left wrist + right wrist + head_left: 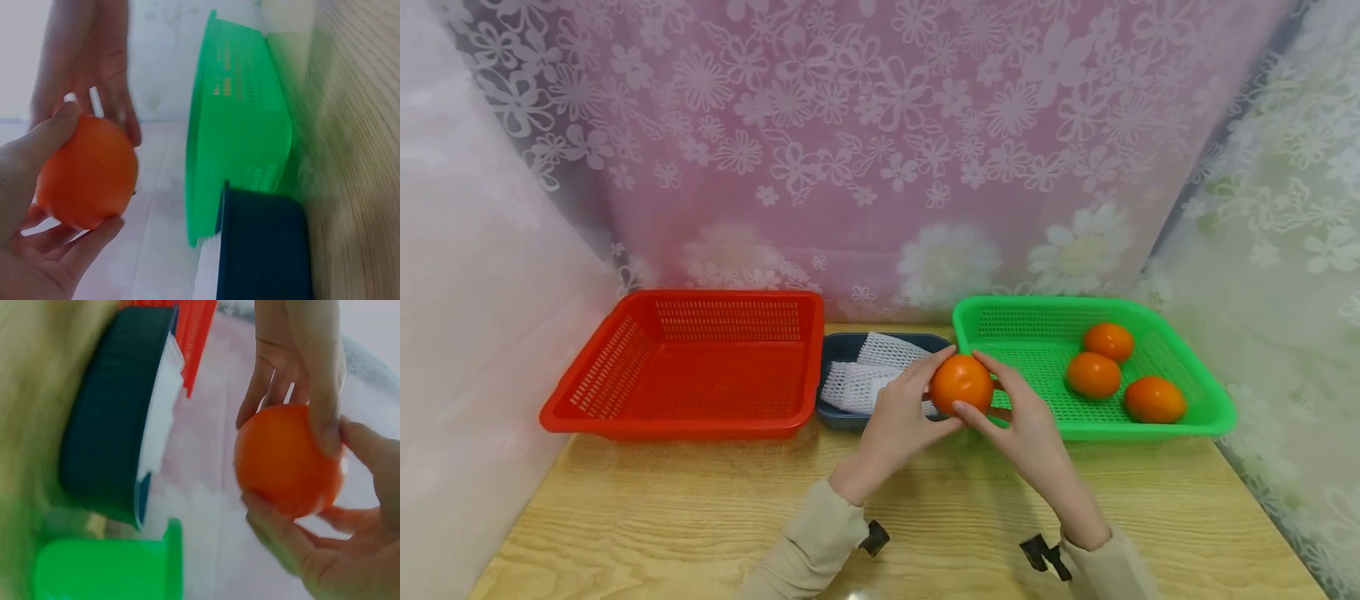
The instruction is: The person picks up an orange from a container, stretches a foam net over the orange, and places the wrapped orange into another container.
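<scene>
Between my two hands is a round orange, held up above the table near the gap between the dark tray and the green basket. My left hand grips it from the left, and my right hand from the right, thumbs toward me. In the left wrist view the orange hangs apart from the basket, with fingers and thumb curved round it. The right wrist view shows the orange pinched by fingertips of both hands. Inside the dark blue tray lie white foam net sleeves, partly hidden by my left hand.
The green basket at right holds several more oranges, including a near one. On the left stands a red basket. All three containers sit on a wooden table against a flowered pink curtain.
</scene>
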Tool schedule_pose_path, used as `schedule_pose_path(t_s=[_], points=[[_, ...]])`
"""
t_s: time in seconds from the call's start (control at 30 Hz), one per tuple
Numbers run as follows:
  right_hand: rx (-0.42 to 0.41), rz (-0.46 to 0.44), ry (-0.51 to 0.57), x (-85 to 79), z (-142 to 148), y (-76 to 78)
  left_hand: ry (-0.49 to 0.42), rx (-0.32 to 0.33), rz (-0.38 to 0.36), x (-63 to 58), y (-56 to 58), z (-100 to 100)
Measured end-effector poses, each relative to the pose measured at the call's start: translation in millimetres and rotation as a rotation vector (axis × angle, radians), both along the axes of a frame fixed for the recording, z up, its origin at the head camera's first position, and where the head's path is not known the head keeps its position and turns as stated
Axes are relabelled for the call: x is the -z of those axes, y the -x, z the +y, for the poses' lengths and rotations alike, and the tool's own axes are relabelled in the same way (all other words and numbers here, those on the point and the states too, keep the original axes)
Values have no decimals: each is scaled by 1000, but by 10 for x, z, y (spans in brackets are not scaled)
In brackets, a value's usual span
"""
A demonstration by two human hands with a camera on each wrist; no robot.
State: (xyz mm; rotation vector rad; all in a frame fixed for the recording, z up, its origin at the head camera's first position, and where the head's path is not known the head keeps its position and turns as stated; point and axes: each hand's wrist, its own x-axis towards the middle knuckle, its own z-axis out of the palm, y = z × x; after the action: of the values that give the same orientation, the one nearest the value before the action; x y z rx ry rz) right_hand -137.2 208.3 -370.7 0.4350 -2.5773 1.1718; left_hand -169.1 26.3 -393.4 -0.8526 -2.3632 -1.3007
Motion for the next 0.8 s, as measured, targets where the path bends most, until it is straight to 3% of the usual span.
schedule_pose_path(t_s=[0.13,0.33,0.53,0.8], points=[[-130,-10,45,109,-56,-5,35,32,-106,5,-52,-269],[-290,-69,75,278,-176,-9,117,20,-164,117,-137,-558],[-340,-80,54,406,-273,-11,170,1,-180,205,-208,-696],[-411,-129,73,556,-321,-12,234,24,-239,316,-283,-765]])
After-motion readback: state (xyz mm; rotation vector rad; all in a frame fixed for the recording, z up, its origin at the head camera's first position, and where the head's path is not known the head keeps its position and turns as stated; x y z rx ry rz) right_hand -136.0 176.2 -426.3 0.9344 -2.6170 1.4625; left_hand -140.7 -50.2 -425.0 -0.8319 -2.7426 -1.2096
